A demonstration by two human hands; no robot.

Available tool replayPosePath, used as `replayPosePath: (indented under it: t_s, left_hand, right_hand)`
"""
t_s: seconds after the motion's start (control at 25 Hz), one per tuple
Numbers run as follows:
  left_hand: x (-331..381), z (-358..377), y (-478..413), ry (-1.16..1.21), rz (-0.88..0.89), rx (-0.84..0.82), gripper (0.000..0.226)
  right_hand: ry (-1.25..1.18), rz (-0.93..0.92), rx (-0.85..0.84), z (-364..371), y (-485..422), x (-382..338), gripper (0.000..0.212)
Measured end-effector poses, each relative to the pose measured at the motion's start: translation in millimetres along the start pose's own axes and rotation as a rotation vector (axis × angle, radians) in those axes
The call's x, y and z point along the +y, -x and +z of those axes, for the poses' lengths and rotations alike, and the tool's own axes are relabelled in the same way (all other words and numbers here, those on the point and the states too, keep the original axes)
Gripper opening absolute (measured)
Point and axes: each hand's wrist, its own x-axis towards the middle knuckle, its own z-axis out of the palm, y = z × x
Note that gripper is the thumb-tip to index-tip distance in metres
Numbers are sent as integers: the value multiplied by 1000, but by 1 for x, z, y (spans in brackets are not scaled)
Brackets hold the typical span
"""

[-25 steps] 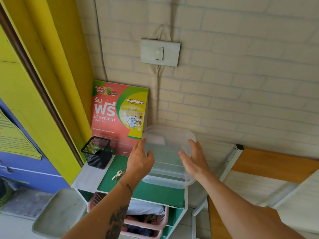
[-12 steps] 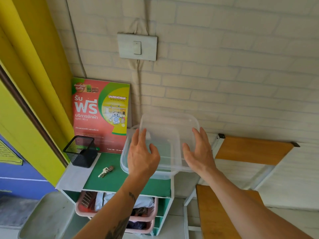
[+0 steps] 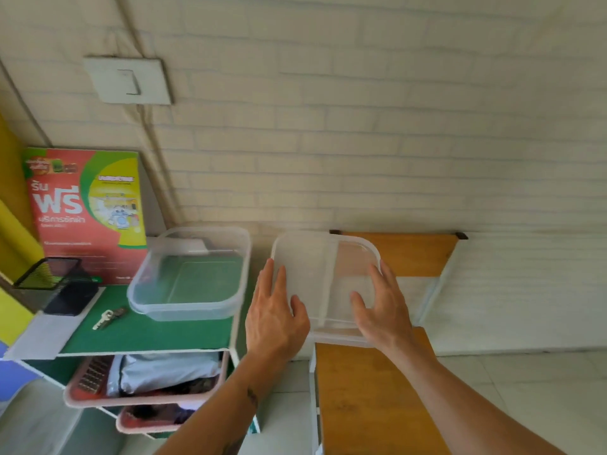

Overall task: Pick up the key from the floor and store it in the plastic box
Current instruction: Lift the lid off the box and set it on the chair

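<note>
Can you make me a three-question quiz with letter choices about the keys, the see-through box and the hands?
1. Where do the small metal keys lie?
A. on the green shelf top
B. inside the box
C. on the chair

2. How many hands hold the clear plastic lid?
A. none
B. one
C. two

3. The clear plastic box is:
A. closed
B. open
C. tipped over

Answers: 1 A, they rest on the green shelf top beside the box. 2 C, the left hand and right hand both grip it. 3 B, the lid is off.
</note>
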Motion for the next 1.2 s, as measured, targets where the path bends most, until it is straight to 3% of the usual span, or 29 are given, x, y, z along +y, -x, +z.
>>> replayPosePath:
  t_s: [0.28, 0.64, 0.96, 1.2]
  left_hand:
    - [47, 86, 52, -66, -48, -228, 64]
    - [-14, 201, 60, -80, -114, -611, 67]
    - [-106, 323, 59, -120, -169, -742, 68]
    - [-127, 366, 67, -89, -185, -726, 61]
  right_hand:
    - [67, 126, -157, -34, 28, 108, 70]
    - [164, 297, -314, 40, 35, 227, 72]
    - [230, 388, -369, 153, 30, 326, 69]
    - [217, 408, -396, 181, 28, 359, 73]
